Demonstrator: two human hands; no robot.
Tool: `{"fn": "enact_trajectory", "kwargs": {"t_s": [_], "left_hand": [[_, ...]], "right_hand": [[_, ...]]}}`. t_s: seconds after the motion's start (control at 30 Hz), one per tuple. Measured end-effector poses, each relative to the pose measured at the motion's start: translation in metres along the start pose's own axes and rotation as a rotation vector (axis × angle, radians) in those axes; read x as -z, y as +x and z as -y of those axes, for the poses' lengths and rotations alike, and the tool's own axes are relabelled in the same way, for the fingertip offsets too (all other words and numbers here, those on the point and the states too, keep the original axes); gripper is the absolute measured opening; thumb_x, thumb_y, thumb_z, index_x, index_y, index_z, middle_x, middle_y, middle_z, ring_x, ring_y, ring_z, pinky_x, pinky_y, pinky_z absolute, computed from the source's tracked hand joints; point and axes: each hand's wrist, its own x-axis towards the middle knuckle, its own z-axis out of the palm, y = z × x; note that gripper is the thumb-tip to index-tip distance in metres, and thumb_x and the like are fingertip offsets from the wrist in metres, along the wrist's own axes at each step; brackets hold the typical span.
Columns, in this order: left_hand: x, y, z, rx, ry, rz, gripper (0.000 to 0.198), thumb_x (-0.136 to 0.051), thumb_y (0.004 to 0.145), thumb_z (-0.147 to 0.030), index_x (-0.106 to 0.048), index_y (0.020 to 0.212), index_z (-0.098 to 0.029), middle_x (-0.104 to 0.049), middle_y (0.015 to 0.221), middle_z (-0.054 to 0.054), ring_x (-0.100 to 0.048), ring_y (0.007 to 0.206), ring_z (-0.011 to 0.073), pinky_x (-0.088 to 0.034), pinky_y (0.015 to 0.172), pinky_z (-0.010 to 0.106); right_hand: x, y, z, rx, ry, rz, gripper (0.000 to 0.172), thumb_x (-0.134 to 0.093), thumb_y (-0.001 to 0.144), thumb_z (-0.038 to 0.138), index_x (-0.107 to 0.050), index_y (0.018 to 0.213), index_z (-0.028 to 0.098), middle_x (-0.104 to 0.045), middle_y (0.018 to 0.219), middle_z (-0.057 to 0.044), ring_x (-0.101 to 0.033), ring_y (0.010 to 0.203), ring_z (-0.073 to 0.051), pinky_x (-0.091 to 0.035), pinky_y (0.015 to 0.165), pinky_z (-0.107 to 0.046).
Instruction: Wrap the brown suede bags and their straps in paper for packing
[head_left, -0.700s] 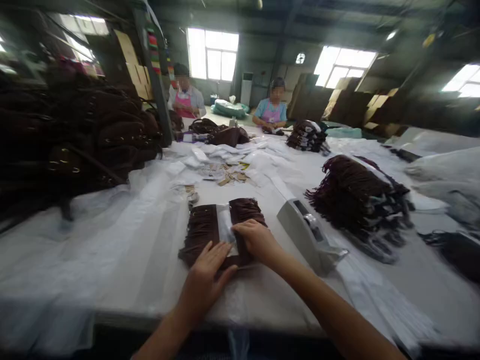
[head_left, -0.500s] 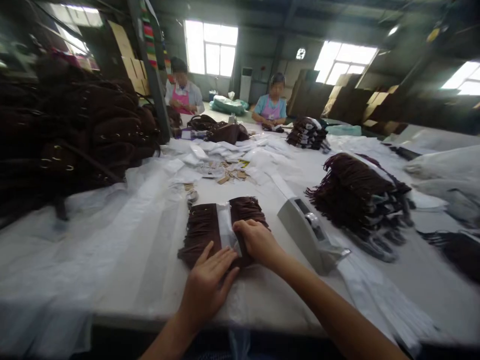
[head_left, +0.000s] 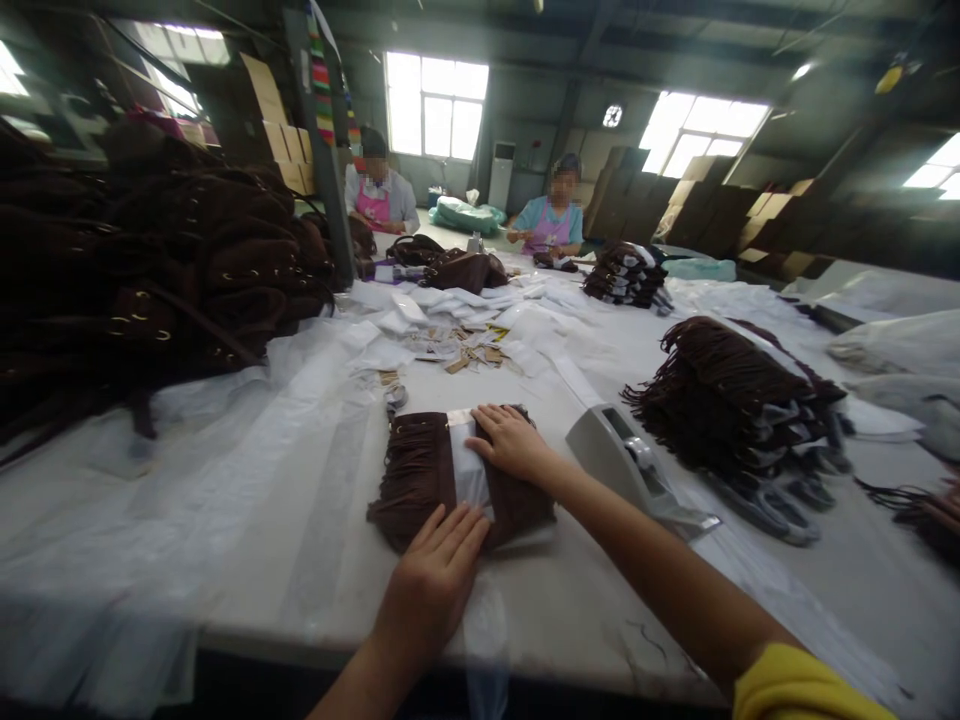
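Observation:
A dark brown fringed suede piece point(head_left: 415, 470), perhaps a bag, lies on the table right before me, with a white strip point(head_left: 466, 462) running down its middle. My left hand point(head_left: 435, 565) rests on its near edge, at the lower end of the strip, fingers stretched out. Across the upper right part lies my right hand point(head_left: 514, 440), fingers extended flat over the brown material beside the strip. Just to the right stands a grey tape dispenser point(head_left: 619, 455), close to my right forearm.
Dark brown bags point(head_left: 225, 250) are heaped high at the left. A stack of fringed brown pieces point(head_left: 735, 390) stands at the right. Small tags point(head_left: 472, 350) and white sheets lie beyond the work. Clear plastic point(head_left: 187, 490) covers the table's left. Two co-workers point(head_left: 551, 215) are across the table.
My right hand has opened from a closed grip at the strip and moved up, lying flat on the brown piece. My left hand has stayed at the near edge. The view has shifted slightly.

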Motion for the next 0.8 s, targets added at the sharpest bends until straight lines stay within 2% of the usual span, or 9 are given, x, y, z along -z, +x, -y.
{"fn": "enact_trajectory", "kwargs": {"t_s": [0.1,0.27,0.37,0.5,0.67,0.8], "left_hand": [[0.000,-0.002,-0.001,0.016,0.016,0.020,0.044,-0.046,0.089,-0.005,-0.057,0.131,-0.012,-0.064,0.132,0.009,-0.059,0.123,0.0251,-0.051,0.103,0.048],[0.001,-0.004,-0.002,0.005,0.025,0.002,0.048,-0.043,0.087,-0.005,-0.057,0.132,-0.014,-0.064,0.133,0.006,-0.058,0.124,0.0235,-0.049,0.106,0.044],[0.000,-0.005,-0.001,-0.004,0.018,-0.014,0.049,-0.043,0.086,-0.005,-0.057,0.132,-0.015,-0.063,0.134,0.005,-0.057,0.125,0.0219,-0.046,0.108,0.041],[-0.003,-0.006,-0.003,0.008,0.022,-0.023,0.051,-0.042,0.087,-0.004,-0.055,0.135,-0.014,-0.062,0.136,0.006,-0.056,0.126,0.0213,-0.043,0.110,0.041],[-0.004,-0.007,-0.004,0.025,0.006,-0.018,0.050,-0.043,0.087,-0.005,-0.056,0.134,-0.013,-0.062,0.136,0.006,-0.056,0.126,0.0215,-0.043,0.111,0.041],[0.003,-0.014,0.004,0.004,-0.023,-0.023,0.049,-0.041,0.087,-0.002,-0.058,0.131,-0.014,-0.064,0.133,0.006,-0.057,0.125,0.0198,-0.041,0.112,0.041]], "right_hand": [[-0.007,0.002,-0.011,-0.077,0.014,0.064,0.064,-0.046,0.096,0.056,-0.048,0.143,0.012,-0.049,0.146,-0.017,-0.041,0.139,-0.030,-0.026,0.117,-0.048],[0.012,0.010,-0.007,-0.081,0.033,0.152,0.066,-0.053,0.092,0.058,-0.051,0.141,0.015,-0.052,0.144,-0.017,-0.046,0.135,-0.030,-0.029,0.114,-0.049],[0.016,0.014,-0.002,-0.005,0.022,0.096,0.067,-0.057,0.091,0.050,-0.043,0.147,0.015,-0.045,0.150,-0.015,-0.039,0.140,-0.029,-0.023,0.117,-0.050],[0.000,0.011,-0.008,0.100,0.028,0.114,0.053,-0.041,0.100,0.042,-0.043,0.147,0.019,-0.040,0.154,-0.009,-0.034,0.144,-0.023,-0.018,0.121,-0.044],[-0.012,0.005,-0.008,0.033,0.006,0.120,0.054,-0.038,0.100,0.048,-0.044,0.147,0.022,-0.040,0.154,-0.007,-0.036,0.143,-0.024,-0.020,0.120,-0.043],[-0.012,-0.008,0.009,-0.132,-0.034,0.044,0.053,-0.038,0.100,0.046,-0.047,0.145,0.020,-0.045,0.151,-0.010,-0.043,0.137,-0.025,-0.025,0.117,-0.043]]}}
